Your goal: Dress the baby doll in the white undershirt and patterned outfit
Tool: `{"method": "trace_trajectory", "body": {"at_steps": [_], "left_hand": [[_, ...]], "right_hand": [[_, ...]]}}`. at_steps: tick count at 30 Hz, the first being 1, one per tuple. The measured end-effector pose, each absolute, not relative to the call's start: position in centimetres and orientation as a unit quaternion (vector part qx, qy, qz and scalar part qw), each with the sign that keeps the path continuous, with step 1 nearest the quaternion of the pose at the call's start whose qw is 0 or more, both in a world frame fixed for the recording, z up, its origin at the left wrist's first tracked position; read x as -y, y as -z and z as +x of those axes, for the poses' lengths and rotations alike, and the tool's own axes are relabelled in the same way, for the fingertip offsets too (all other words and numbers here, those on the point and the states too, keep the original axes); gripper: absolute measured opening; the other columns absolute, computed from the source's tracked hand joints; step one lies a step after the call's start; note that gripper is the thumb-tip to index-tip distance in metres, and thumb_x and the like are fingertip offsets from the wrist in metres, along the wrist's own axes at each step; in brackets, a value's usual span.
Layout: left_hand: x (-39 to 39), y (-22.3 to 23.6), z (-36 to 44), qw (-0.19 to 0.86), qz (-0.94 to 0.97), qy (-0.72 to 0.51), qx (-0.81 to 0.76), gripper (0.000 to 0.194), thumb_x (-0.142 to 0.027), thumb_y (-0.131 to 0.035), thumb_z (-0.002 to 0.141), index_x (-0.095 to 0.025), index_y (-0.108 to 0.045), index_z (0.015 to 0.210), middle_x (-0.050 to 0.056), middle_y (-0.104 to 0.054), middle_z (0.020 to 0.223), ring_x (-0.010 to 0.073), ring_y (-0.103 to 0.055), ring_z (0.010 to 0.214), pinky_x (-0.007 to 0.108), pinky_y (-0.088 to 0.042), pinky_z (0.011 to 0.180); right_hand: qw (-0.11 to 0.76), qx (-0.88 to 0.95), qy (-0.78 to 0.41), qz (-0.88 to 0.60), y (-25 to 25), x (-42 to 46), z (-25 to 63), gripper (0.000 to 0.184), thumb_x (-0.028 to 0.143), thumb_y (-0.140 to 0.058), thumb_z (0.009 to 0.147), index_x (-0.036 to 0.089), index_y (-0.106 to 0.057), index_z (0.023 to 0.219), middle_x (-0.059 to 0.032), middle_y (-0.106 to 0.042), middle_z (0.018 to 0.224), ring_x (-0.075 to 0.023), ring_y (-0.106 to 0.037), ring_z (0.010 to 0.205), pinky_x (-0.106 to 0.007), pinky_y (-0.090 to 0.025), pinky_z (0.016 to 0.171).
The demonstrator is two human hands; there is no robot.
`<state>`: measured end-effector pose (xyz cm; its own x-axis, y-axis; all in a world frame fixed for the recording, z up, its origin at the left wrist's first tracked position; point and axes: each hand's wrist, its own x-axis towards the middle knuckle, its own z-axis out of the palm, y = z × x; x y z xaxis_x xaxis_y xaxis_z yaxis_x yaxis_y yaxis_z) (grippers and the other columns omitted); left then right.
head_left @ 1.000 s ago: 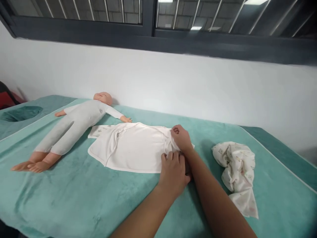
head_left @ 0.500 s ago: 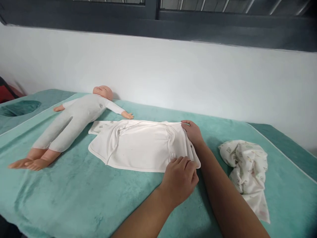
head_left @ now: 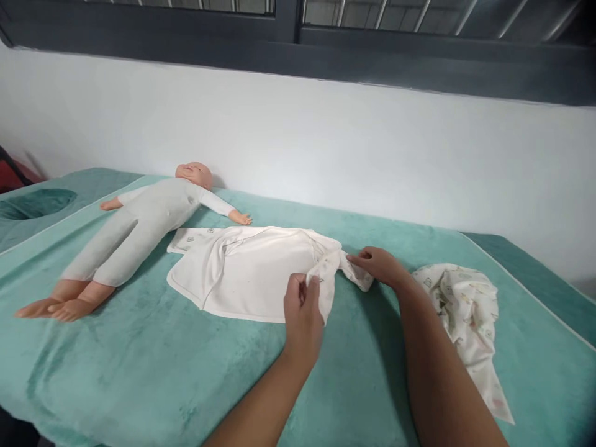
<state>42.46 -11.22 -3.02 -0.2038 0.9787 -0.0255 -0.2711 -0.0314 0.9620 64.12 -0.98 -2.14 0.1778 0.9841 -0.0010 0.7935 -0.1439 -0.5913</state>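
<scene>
A white baby shirt [head_left: 265, 273] lies spread open on the green covered surface, its plain inside facing up and a small print showing at the sleeves. My left hand [head_left: 303, 313] pinches the shirt's right front panel and holds it partly lifted and folded inward. With thumb and fingers closed, my right hand [head_left: 377, 264] grips the right sleeve, which sticks out to the right of the body of the shirt. Left of the shirt, a baby doll [head_left: 149, 208] in a pale body suit lies on its back, one hand just above the shirt's left sleeve.
A crumpled printed cloth [head_left: 465, 304] rests to the right, partly behind my right forearm. The green cover [head_left: 135, 372] runs back to a white wall [head_left: 326, 149] below a dark window frame [head_left: 186, 46]. A red and black item [head_left: 12, 174] shows at the far left.
The shirt's right front panel has been lifted and turned inward, and the right sleeve now extends outward. My left hand moved left with the panel; my right hand moved right and slightly nearer, holding the sleeve.
</scene>
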Motion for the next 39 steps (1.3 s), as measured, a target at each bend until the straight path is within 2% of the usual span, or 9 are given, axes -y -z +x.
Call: {"method": "trace_trajectory", "body": {"at_steps": [3,10,15,18,21,24,28,35,39], "left_hand": [[11.7,2.8,42.0,0.446,0.358,-0.666,-0.478,0.032,-0.044,-0.050,0.094,-0.022,-0.044,0.072,-0.004,-0.037,0.068,0.0123,-0.038,0.065,0.023,-0.039,0.061],[12.7,3.4,42.1,0.402,0.416,-0.681,-0.449,0.030,-0.045,-0.046,0.096,-0.023,-0.044,0.076,-0.003,-0.040,0.068,0.0139,-0.039,0.063,0.025,-0.039,0.061],[12.6,3.5,42.2,0.408,0.562,-0.615,-0.373,0.027,-0.037,-0.042,0.098,-0.022,-0.042,0.075,0.000,-0.048,0.075,0.0145,-0.043,0.067,0.028,-0.039,0.065],[12.7,3.7,42.3,0.391,0.568,-0.621,-0.372,0.026,-0.035,-0.042,0.099,-0.022,-0.043,0.076,0.001,-0.052,0.080,0.0149,-0.046,0.070,0.029,-0.040,0.069],[12.8,3.9,42.4,0.390,0.513,-0.655,-0.396,0.020,-0.037,-0.042,0.099,-0.023,-0.047,0.085,0.001,-0.055,0.083,0.0140,-0.046,0.067,0.027,-0.040,0.065],[12.8,4.0,42.4,0.391,0.482,-0.667,-0.413,0.021,-0.040,-0.043,0.099,-0.023,-0.047,0.088,0.001,-0.056,0.081,0.0139,-0.047,0.067,0.026,-0.040,0.062],[12.8,4.2,42.4,0.377,0.479,-0.670,-0.425,0.021,-0.043,-0.045,0.098,-0.023,-0.050,0.092,0.000,-0.054,0.079,0.0153,-0.051,0.072,0.027,-0.042,0.066],[12.7,4.2,42.5,0.380,0.470,-0.673,-0.426,0.022,-0.043,-0.046,0.097,-0.023,-0.051,0.091,0.001,-0.053,0.079,0.0180,-0.055,0.083,0.029,-0.044,0.073],[12.6,4.2,42.5,0.373,0.467,-0.680,-0.424,0.021,-0.041,-0.046,0.098,-0.022,-0.052,0.092,0.002,-0.056,0.086,0.0175,-0.055,0.085,0.029,-0.044,0.075]], "right_hand": [[0.169,0.661,-0.187,-0.707,2.0,1.5,65.1,0.035,0.050,-0.069,0.068,0.021,-0.053,0.056,0.0019,-0.057,0.058,-0.0149,-0.048,0.056,-0.027,-0.031,0.055],[0.313,0.547,-0.012,-0.777,3.6,-0.4,65.2,0.019,0.037,-0.051,0.084,0.021,-0.060,0.088,-0.0066,-0.067,0.088,-0.0225,-0.057,0.080,-0.031,-0.038,0.067],[0.336,0.552,0.064,-0.760,3.9,-0.9,64.2,0.022,0.025,-0.049,0.083,0.019,-0.063,0.098,-0.0120,-0.067,0.105,-0.0268,-0.057,0.094,-0.036,-0.040,0.078],[0.320,0.578,0.104,-0.744,3.6,-0.3,63.5,0.027,0.030,-0.050,0.085,0.019,-0.062,0.106,-0.0137,-0.064,0.115,-0.0296,-0.055,0.103,-0.038,-0.040,0.081],[0.259,0.547,0.036,-0.795,3.1,0.6,63.9,0.036,0.049,-0.052,0.086,0.018,-0.061,0.102,-0.0147,-0.064,0.107,-0.0298,-0.059,0.092,-0.037,-0.041,0.072],[0.219,0.492,-0.077,-0.839,2.9,1.2,65.3,0.038,0.058,-0.061,0.077,0.020,-0.059,0.078,-0.0091,-0.062,0.078,-0.0273,-0.058,0.075,-0.037,-0.039,0.066],[0.359,0.463,-0.163,-0.794,2.8,1.2,66.4,0.030,0.039,-0.077,0.060,0.022,-0.052,0.055,-0.0009,-0.050,0.056,-0.0236,-0.052,0.068,-0.035,-0.036,0.068],[0.561,0.445,-0.278,-0.640,2.4,0.8,65.0,0.030,0.048,-0.067,0.067,0.022,-0.054,0.076,0.0009,-0.057,0.068,-0.0168,-0.055,0.067,-0.029,-0.045,0.064],[0.633,0.425,-0.331,-0.556,2.3,0.7,65.3,0.031,0.045,-0.066,0.064,0.023,-0.044,0.069,0.0029,-0.052,0.067,-0.0159,-0.058,0.070,-0.029,-0.051,0.066]]}}
